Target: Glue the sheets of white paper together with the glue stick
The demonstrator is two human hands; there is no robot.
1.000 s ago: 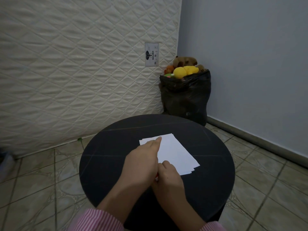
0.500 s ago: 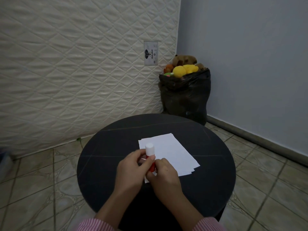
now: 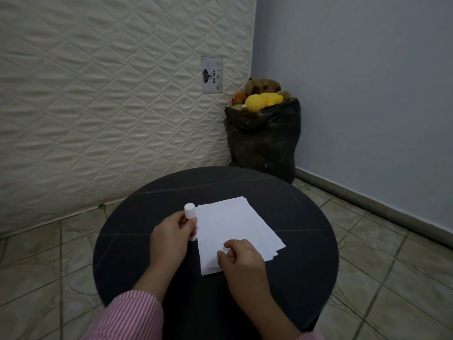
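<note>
so my left hand [image 3: 169, 239] is wrapped around the glue stick [image 3: 190, 220], holding it upright just off the left edge of the paper, white cap still on. my right hand [image 3: 241, 261] sits on the near corner of the sheets of white paper [image 3: 235, 229] with thumb and fingertips curled like they're pinching the top sheet. can't fully tell if it's lifted yet.

stuff that could go sideways, i think: the stack is fanned a bit at the near right corner, so if i peel with a loose pinch i might grab two sheets instead of one. the cap has to come off with both hands busy, and letting go of the paper could let it slide on the table [image 3: 127, 241], which looks smooth and dark. smearing glue on without pinning the sheet would probably wrinkle or drag it.

materials: thin flat rectangular paper, matte white. the stick is a small cylinder, red body from the bit peeking out under my fingers. table is round, black, with faint pale lines across it.
</note>
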